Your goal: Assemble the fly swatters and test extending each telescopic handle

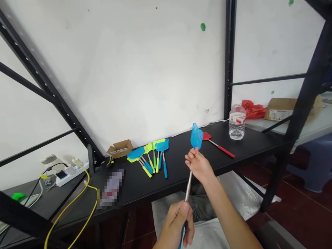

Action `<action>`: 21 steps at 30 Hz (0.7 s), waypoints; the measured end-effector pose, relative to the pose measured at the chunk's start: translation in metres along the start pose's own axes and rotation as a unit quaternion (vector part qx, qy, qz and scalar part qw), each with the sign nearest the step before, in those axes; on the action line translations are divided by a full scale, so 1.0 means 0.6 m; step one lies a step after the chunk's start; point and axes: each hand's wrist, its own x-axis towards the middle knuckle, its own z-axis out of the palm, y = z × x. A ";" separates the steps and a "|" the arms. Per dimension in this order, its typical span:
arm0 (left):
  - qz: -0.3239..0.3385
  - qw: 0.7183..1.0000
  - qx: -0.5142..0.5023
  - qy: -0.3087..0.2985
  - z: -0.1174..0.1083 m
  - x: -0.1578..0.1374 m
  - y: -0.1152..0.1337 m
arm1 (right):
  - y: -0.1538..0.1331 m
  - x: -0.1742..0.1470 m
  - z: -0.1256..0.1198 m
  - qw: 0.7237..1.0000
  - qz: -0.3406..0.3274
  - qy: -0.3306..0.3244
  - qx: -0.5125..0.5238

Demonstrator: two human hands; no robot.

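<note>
A blue fly swatter (196, 136) with a metal shaft is held in both hands, its head pointing up and away from me. My left hand (178, 221) is closed around its lower end, where the blue handle meets the shaft. Just below the head, my right hand (199, 164) is closed with its fingertips pinching the upper shaft; the grip itself is partly hidden. Behind the head lies a red fly swatter (225, 151) on the black shelf (181, 176). To the left, several blue and yellow-green fly swatters (147, 151) lie fanned out, handles towards me.
A water bottle (237, 121) stands at the right. An open cardboard box (120, 148) sits at the back left, near a blurred-out object (112, 188). Yellow cable (86, 204) hangs over the left edge beside a power strip (75, 173). Black metal posts (229, 58) frame the shelf.
</note>
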 end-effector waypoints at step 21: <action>-0.001 0.993 -0.010 0.118 -0.018 0.005 -0.002 | 0.059 -0.063 0.075 0.976 0.132 -0.085 0.152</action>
